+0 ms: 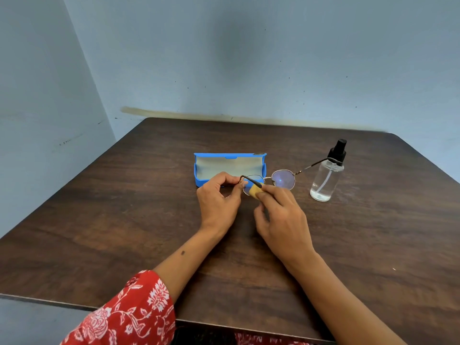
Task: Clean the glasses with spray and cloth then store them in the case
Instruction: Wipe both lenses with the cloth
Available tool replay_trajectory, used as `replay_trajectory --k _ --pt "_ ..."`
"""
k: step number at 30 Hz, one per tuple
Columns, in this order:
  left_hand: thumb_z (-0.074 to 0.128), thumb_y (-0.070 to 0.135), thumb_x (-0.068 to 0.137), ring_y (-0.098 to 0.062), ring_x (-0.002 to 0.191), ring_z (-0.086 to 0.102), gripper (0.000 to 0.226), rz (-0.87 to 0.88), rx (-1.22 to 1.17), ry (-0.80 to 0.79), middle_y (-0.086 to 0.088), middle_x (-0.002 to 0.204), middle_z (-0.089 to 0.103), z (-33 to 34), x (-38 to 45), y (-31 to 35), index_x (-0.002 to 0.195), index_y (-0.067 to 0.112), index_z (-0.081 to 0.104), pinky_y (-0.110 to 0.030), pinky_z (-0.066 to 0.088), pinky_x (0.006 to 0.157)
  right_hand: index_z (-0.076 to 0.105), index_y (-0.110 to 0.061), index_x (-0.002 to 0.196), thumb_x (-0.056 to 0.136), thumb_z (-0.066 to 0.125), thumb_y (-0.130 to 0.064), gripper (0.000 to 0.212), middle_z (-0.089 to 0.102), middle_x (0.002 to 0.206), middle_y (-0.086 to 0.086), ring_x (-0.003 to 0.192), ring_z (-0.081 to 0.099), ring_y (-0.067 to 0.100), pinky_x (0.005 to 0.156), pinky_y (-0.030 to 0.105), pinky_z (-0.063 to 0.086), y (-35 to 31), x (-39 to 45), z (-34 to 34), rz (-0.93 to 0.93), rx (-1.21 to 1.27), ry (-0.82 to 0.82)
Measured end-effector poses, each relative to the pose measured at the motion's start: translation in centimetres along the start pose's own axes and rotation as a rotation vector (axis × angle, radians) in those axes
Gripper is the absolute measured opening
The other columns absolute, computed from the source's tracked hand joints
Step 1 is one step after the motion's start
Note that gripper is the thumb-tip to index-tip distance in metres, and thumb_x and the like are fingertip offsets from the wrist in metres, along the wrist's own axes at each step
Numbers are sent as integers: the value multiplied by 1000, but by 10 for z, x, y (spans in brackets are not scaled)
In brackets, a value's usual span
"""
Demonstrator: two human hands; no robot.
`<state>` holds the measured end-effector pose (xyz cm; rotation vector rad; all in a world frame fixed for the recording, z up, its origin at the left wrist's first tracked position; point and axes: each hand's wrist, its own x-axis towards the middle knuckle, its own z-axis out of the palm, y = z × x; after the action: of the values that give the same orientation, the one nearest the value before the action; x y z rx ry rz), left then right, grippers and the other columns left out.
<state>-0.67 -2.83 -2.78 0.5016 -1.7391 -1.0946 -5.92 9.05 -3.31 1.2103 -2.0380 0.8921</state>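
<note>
Glasses: we see the glasses (pixel 273 181) held up just above the table, in front of the open case, between our two hands; the frame is thin gold metal with round lenses.
Lenses: the lens on the right side (pixel 283 179) is bare and shows a faint violet glare; the other lens is mostly covered by fingers and cloth.
Temples: one dark-tipped temple arm (pixel 250 180) folds across the covered lens; the other arm stretches out to the right, its tip reaching in front of the spray bottle's collar, though we cannot tell whether it touches.
Cloth: a small yellow cloth (pixel 254 191) is pressed onto the covered lens.
Right hand: our right hand (pixel 283 220) pinches the cloth between thumb and forefinger, the grip closed on it.
Left hand: our left hand (pixel 220 197) pinches the frame at its left end, fingers curled round the rim near the hinge.
Case: the blue case (pixel 230 168) lies open just behind the hands, lid raised, pale lining showing.
Spray bottle: a clear spray bottle (pixel 326 175) with a black pump top stands upright to the right of the glasses, with a little liquid at the bottom.
Table: a dark wooden table (pixel 124 220) carries everything.
Sleeve: a red sleeve (pixel 129 310) with a white floral print covers the left upper arm.
Wall: a pale blue wall (pixel 224 58) stands behind the table.
</note>
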Motion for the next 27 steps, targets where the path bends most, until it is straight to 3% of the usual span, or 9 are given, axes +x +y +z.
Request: replay_trajectory --k 4,8,13,18,23,27 --pt "75 0 73 -8 73 68 15 -18 -21 -6 -2 76 71 0 0 -1 71 11 65 -12 52 68 71 -3 96 75 47 -11 32 66 97 8 89 61 21 73 27 52 -4 -1 3 -120 40 -56" --pt "75 1 74 -5 76 65 10 14 2 0 0 75 70 -1 0 1 72 6 67 -5 47 64 70 0 96 76 46 -11 32 66 97 11 90 59 22 76 25 47 -1 0 2 -26 1 -16" --pt "74 1 74 -8 75 68 8 -18 -11 -18 -2 77 72 0 0 -1 74 6 67 -13 52 69 71 -2 94 76 46 -11 32 66 97 8 89 60 21 74 28 51 -3 -1 4 -117 37 -75" --pt "75 1 73 -7 78 66 6 27 26 -5 0 77 71 0 0 0 74 1 69 -9 49 69 70 0 97 77 45 -12 34 66 98 11 92 52 18 78 25 44 -1 0 2 -25 -6 -19" --pt "74 1 73 -8 75 68 10 -2 16 -14 1 76 71 1 0 -1 72 9 67 -17 53 72 71 -2 92 76 45 -12 32 66 92 9 86 56 19 71 25 48 -3 -1 2 -71 11 -37" --pt "74 1 73 -5 75 66 11 15 27 -13 5 73 69 1 0 0 71 8 67 -10 50 69 70 -2 96 76 45 -13 35 66 96 9 85 61 23 73 25 47 -3 1 1 -35 -12 -47"
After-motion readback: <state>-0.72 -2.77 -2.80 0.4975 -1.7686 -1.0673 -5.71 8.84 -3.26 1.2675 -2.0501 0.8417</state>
